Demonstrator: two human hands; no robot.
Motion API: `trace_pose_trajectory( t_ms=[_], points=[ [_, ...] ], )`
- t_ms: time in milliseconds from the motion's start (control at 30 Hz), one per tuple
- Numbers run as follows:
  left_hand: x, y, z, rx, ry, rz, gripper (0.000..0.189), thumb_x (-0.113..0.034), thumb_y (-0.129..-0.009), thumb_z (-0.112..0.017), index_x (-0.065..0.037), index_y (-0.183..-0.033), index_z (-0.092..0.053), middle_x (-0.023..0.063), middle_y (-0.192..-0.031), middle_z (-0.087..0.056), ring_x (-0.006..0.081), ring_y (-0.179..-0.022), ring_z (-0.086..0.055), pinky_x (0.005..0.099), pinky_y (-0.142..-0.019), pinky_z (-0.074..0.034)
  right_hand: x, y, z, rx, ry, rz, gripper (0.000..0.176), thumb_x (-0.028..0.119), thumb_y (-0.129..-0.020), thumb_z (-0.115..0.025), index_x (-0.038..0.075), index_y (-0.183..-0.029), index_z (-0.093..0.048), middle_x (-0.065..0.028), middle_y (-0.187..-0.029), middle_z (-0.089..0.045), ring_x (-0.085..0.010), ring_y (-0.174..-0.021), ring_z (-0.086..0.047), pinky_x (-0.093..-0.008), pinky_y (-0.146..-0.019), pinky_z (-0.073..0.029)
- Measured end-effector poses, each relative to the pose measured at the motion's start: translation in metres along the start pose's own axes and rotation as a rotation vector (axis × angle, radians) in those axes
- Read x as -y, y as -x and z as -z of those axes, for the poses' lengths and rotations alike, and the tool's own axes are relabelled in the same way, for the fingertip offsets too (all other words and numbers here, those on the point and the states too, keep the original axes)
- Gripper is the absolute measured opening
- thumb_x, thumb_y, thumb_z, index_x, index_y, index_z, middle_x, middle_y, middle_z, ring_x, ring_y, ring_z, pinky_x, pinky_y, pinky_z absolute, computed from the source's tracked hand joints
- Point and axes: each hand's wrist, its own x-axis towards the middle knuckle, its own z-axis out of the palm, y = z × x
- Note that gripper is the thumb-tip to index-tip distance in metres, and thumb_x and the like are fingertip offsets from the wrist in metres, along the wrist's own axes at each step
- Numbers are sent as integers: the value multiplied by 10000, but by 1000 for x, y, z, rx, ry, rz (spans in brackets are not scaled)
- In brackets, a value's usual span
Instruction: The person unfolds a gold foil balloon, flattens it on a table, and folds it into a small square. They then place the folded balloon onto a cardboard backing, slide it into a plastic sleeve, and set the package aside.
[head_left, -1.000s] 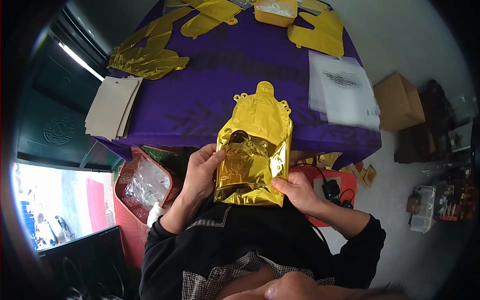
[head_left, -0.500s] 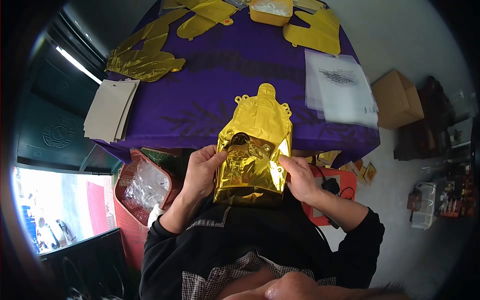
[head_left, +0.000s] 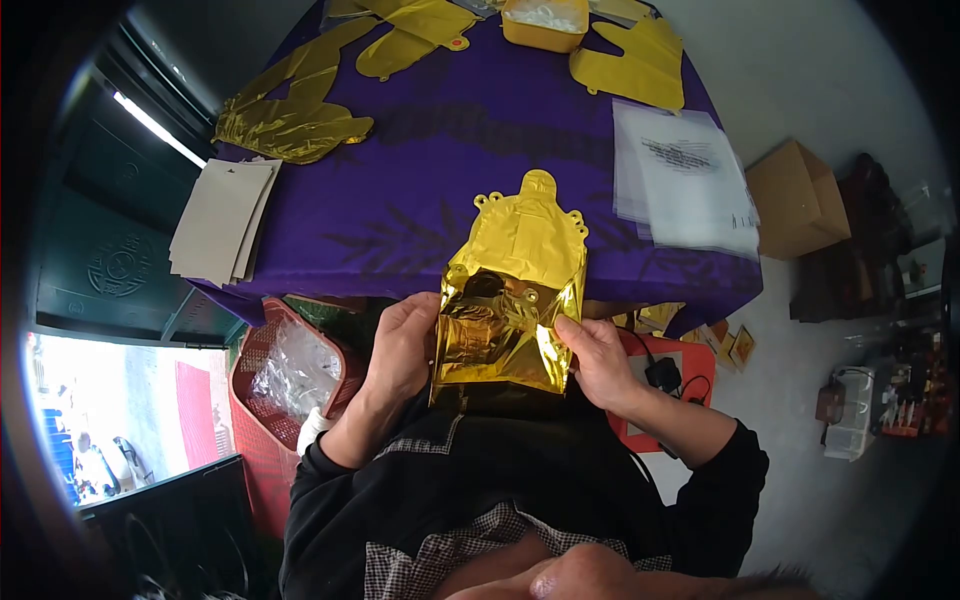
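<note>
A shiny gold foil balloon [head_left: 515,240], flat and partly folded over, hangs between my hands at the table's near edge. Its matt upper part, with a rounded tab and small ringed tabs, rests on the purple cloth, while the mirror-like lower part reaches over my lap. My left hand [head_left: 402,345] is closed at the left edge, its fingertips partly hidden by the foil. On the right edge, my right hand [head_left: 603,365] pinches the foil, thumb in front and fingers behind.
Purple cloth [head_left: 420,200] covers the table. Around it lie more flat gold balloons [head_left: 300,90], pale cards [head_left: 222,220], clear plastic bags [head_left: 690,190] and a yellow tub [head_left: 545,35]. Below left stands a red basket [head_left: 250,385] of clear plastic; a red stool [head_left: 705,370] is at right.
My left thumb has slid off the front of the foil to its left edge. The folded lower part has shifted slightly; my right hand keeps its pinch.
</note>
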Motion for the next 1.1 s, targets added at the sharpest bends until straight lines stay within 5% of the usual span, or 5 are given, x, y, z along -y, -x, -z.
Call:
trace_pose_trajectory(
  t_ms=[433, 833, 900, 967, 1100],
  points=[
    [1, 1, -13, -101, -139, -270, 105, -86, -984, -582, 14, -972, -611, 20, -829, -659, 42, -650, -580, 189, -570, -476, -4, 1, 4, 16, -11, -8, 336, 287, -1017, -565, 34, -812, -650, 78, -731, -559, -5, -651, -442, -216, -576, -364],
    [5, 6, -13, -87, -328, -345, 160, 27, -937, -602, 59, -1093, -590, 42, -921, -680, 56, -792, -623, 181, -724, -497, -15, -4, 15, 44, 25, 25, 365, 282, -1026, -549, 21, -797, -659, 68, -743, -582, -8, -678, -462, -222, -608, -393],
    [6, 4, -14, -85, -336, -383, 195, 39, -936, -595, 64, -1128, -568, 50, -931, -682, 63, -797, -629, 185, -724, -501, -19, -6, 23, 135, 47, 37, 297, 238, -1035, -518, -14, -1007, -672, -36, -931, -690, -73, -790, -636, -240, -721, -512],
    [6, 0, -13, -130, -334, -408, 253, 48, -926, -602, 68, -1169, -532, 73, -947, -682, 71, -780, -635, 187, -703, -509, -17, -5, 21, 129, 42, 40, 297, 239, -1036, -517, -12, -1005, -674, -31, -925, -687, -68, -784, -628, -237, -717, -506],
    [-6, -1, -12, -149, -252, -219, 183, 10, -932, -612, 70, -1101, -575, 78, -905, -684, 73, -743, -632, 186, -678, -509, -16, -5, 21, 133, 72, 44, 300, 236, -1041, -506, -12, -1007, -673, -21, -918, -681, -58, -788, -611, -234, -723, -493]
  ],
)
